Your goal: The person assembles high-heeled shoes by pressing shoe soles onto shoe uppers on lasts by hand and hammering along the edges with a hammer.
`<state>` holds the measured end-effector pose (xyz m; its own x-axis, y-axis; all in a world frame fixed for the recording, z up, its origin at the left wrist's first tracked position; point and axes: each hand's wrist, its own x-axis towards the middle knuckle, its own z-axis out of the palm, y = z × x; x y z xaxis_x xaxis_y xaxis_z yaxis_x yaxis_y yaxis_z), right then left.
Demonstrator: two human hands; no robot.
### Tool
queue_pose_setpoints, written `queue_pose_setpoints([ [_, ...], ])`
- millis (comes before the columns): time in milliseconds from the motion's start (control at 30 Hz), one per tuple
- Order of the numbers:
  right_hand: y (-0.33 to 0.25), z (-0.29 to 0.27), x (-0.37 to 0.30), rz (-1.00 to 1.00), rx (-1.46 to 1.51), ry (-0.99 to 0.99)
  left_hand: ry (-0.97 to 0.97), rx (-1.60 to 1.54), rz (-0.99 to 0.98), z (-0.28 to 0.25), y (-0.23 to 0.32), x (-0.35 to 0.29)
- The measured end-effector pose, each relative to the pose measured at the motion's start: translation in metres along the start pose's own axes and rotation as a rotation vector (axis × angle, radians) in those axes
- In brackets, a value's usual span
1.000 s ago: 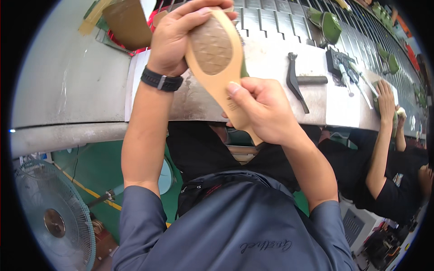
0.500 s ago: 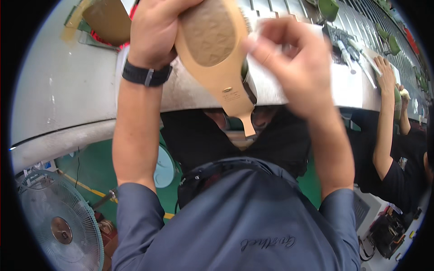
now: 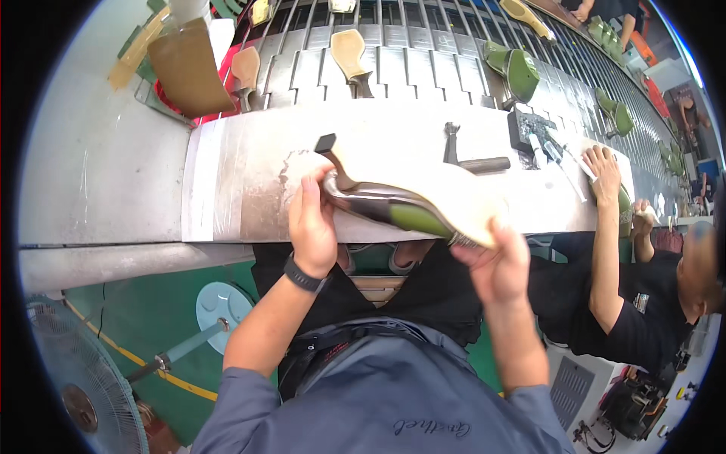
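A high-heeled shoe (image 3: pixel 418 220) is held on its side between my hands, over the near edge of the worktable. Its sole is pale tan; its upper is dark and green, and its dark-tipped heel points up and away at the left. My left hand (image 3: pixel 311 227) grips the back of the shoe below the heel, fingers stretched up along it. At the toe end, my right hand (image 3: pixel 499 261) closes with the thumb on the sole and the fingers beneath. A hammer (image 3: pixel 484 164) lies on the table beyond the shoe.
A slatted conveyor (image 3: pixel 408 64) behind the table carries several shoes and tan soles. A black box (image 3: pixel 528 129) and white-handled tools stand at the right, near a co-worker's hand (image 3: pixel 603 170). A brown panel (image 3: pixel 190 69) stands far left; a fan (image 3: pixel 79 386) is lower left.
The shoe has gone from upright, sole toward me, to lying across between my hands, nearer to me. My right hand has come down onto the toe; my left hand has moved to the heel end.
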<state>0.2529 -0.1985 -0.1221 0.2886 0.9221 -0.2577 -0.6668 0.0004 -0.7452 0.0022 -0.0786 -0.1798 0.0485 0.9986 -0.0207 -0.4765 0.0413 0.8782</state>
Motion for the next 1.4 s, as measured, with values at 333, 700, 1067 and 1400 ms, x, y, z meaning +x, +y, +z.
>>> queue_pose_setpoints([
  [333, 0.014, 0.07, 0.023, -0.632, -1.179, -0.359, -0.586, 0.455, 0.524, 0.015, 0.05, 0.088],
  [700, -0.007, 0.129, 0.06, -1.257, -1.397, -0.636, -0.538, 0.471, 0.418, 0.013, 0.055, 0.086],
  [1067, 0.031, 0.125, 0.077, -1.426, -1.274, -0.613, -0.596, 0.571, 0.464, 0.011, 0.055, 0.085],
  [1400, 0.036, 0.128, 0.081, -1.435, -1.246, -0.624, -0.613, 0.58, 0.472, 0.013, 0.059, 0.086],
])
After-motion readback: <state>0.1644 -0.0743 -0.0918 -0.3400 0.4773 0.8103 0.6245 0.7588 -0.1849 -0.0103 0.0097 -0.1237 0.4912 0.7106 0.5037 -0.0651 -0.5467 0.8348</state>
